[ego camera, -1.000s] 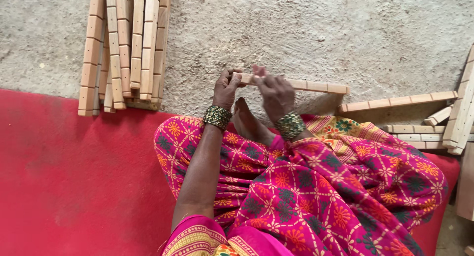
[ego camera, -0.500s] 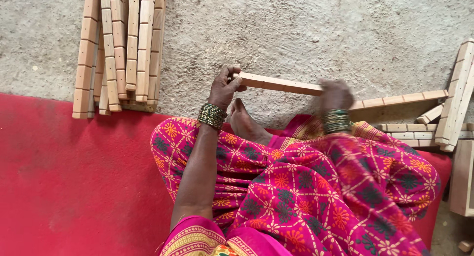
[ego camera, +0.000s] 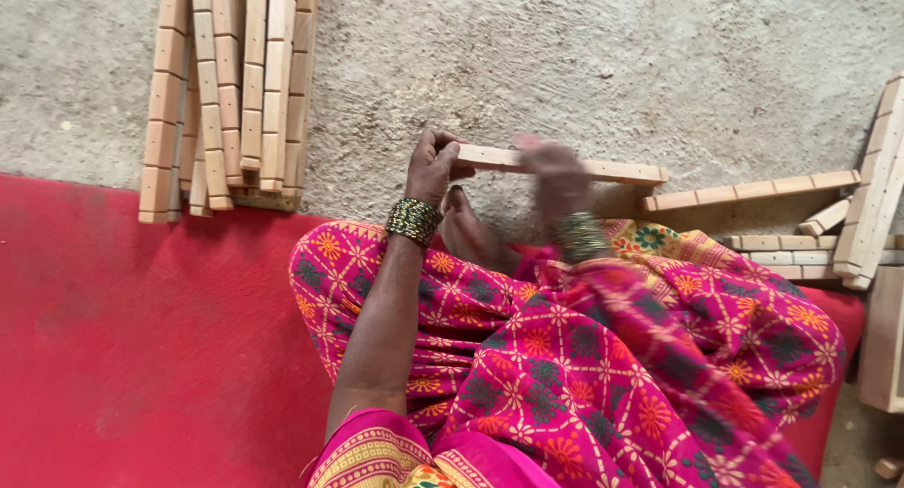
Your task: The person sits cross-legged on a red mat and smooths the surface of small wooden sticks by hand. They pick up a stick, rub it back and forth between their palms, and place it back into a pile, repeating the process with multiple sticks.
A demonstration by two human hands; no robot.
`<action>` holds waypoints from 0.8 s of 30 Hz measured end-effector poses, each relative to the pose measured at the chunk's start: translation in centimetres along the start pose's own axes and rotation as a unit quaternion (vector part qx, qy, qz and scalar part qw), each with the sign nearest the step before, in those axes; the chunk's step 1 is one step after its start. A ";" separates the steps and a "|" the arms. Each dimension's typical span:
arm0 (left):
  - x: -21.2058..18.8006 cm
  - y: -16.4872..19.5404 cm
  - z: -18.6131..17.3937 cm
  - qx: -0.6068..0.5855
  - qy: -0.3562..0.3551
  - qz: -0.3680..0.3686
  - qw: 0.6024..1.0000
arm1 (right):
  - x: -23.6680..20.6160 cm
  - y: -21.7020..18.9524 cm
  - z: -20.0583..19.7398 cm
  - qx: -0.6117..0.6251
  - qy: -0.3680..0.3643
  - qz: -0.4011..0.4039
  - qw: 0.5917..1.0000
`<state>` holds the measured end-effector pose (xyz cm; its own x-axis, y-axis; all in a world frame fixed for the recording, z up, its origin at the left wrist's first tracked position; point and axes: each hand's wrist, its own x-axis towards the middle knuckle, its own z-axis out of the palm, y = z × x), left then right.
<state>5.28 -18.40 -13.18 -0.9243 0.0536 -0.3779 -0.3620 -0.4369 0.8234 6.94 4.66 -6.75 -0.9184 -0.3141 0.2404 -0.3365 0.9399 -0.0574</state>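
Rough concrete floor lies beyond the red mat (ego camera: 141, 356) where I sit, my left hand (ego camera: 431, 168) pinching one end of a notched wooden strip (ego camera: 617, 170) to steady it level above my foot (ego camera: 471, 234), while my blurred right hand (ego camera: 556, 172) grasps its middle.

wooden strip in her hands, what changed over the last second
The right hand slid out along the wooden strip toward its far end, then came back toward the middle, blurred now. The left hand kept hold of the near end; the stacked strips stayed put.

smooth wooden strip (ego camera: 603, 170), rough concrete floor (ego camera: 565, 55)
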 end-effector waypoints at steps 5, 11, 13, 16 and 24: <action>0.2 -0.4 0.4 0.136 0.017 0.103 0.985 | -2.8 10.6 -3.4 -0.016 -0.177 0.338 0.924; -1.2 2.1 0.8 0.257 0.042 0.108 0.959 | -1.3 6.0 -1.9 -0.072 -0.132 0.280 0.948; -1.9 3.0 1.1 0.281 0.031 0.101 0.954 | 0.2 1.2 -1.2 -0.012 -0.050 0.154 0.987; -2.6 3.8 1.4 0.294 0.021 0.061 0.954 | 3.0 -6.0 -0.6 0.057 0.059 -0.013 0.997; -1.3 3.0 -0.2 0.159 0.014 0.135 0.978 | 4.0 -1.6 2.2 -0.006 0.049 -0.014 0.999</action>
<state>5.40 -19.94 -10.25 -0.9893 -0.0509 -0.1367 -0.1291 -0.1301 0.9831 3.34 1.56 -7.85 -0.8836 -0.3261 0.3360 -0.3589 0.9326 -0.0387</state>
